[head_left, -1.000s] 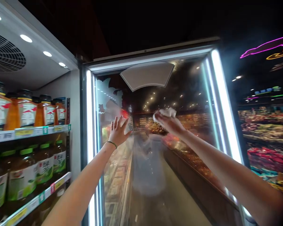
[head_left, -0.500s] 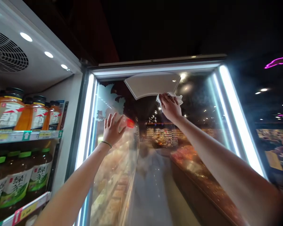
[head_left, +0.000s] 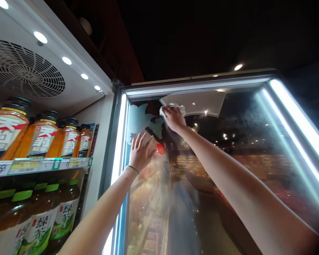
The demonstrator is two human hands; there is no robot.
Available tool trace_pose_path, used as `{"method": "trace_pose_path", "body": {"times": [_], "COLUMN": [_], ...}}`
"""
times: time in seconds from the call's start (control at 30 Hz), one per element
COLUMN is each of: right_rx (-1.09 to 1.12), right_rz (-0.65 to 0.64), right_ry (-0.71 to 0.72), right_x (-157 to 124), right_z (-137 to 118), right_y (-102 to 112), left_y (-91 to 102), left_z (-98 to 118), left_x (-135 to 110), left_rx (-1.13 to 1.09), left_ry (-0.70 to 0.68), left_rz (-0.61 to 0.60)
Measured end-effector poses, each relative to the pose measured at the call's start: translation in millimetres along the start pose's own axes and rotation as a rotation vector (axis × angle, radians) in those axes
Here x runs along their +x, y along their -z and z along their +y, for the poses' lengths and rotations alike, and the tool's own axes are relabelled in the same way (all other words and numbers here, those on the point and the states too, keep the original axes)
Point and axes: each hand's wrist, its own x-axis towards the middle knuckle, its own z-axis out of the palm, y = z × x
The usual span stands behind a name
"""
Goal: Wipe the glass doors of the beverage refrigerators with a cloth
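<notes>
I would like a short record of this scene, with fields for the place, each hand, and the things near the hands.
place: open drinks fridge in a shop, its glass door swung open
left hand: flat on the glass, fingers spread, a thin band at the wrist
right hand: presses a white cloth to the glass near the top edge
on the glass: pale fan-shaped sticker beside the cloth
shelves: orange bottles above, green-capped bottles below
fridge ceiling: round fan grille, small lights
</notes>
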Motion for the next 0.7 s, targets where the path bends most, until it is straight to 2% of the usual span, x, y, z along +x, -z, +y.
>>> {"method": "trace_pose_path", "body": {"times": [0.07, 0.13, 0.17, 0.23, 0.3, 0.33, 0.4, 0.47, 0.5, 0.53, 0.6, 0.7], "right_rx": [0.048, 0.082, 0.087, 0.072, 0.068, 0.081, 0.131, 0.177, 0.19, 0.196, 0.191, 0.158], "right_rz": [-0.108, -0.152, -0.136, -0.038, 0.063, 0.084, 0.054, -0.044, -0.09, -0.124, -0.123, -0.003], "right_ry": [0.184, 0.271, 0.259, 0.14, -0.007, -0.036, 0.016, 0.179, 0.257, 0.31, 0.331, 0.164], "right_x": [3.5, 4.1, 6.5, 18.4, 36.7, 45.3, 55.3, 53.3, 49.6, 45.9, 44.3, 64.0], "right_z": [-19.8, -15.8, -7.3, 8.9, 6.0, -5.4, -41.3, -73.8, -81.4, -81.6, -63.6, -34.1], "right_y": [-10.9, -11.6, -9.2, -4.3, -6.9, -12.1, -27.3, -41.0, -44.8, -45.8, -40.8, -30.5], "left_y": [-2.4, -4.3, -5.0, -5.6, -5.3, -4.9, -4.3, -4.5, -5.0, -5.9, -8.2, -11.4], "left_z": [-2.8, -4.2, -4.5, -4.3, -3.7, -3.6, -4.0, -5.0, -5.5, -5.8, -5.8, -4.2], "left_x": [-2.5, -4.5, -5.4, -6.9, -8.1, -8.6, -9.5, -10.3, -10.8, -11.3, -12.4, -13.9], "left_rx": [-0.006, -0.008, -0.006, 0.008, 0.03, 0.038, 0.037, 0.022, 0.014, 0.005, -0.009, -0.022], "left_ry": [-0.03, -0.05, -0.051, -0.018, 0.055, 0.092, 0.13, 0.127, 0.124, 0.126, 0.137, 0.15], "left_rz": [0.01, 0.028, 0.037, 0.065, 0.105, 0.123, 0.141, 0.145, 0.153, 0.167, 0.198, 0.224]}}
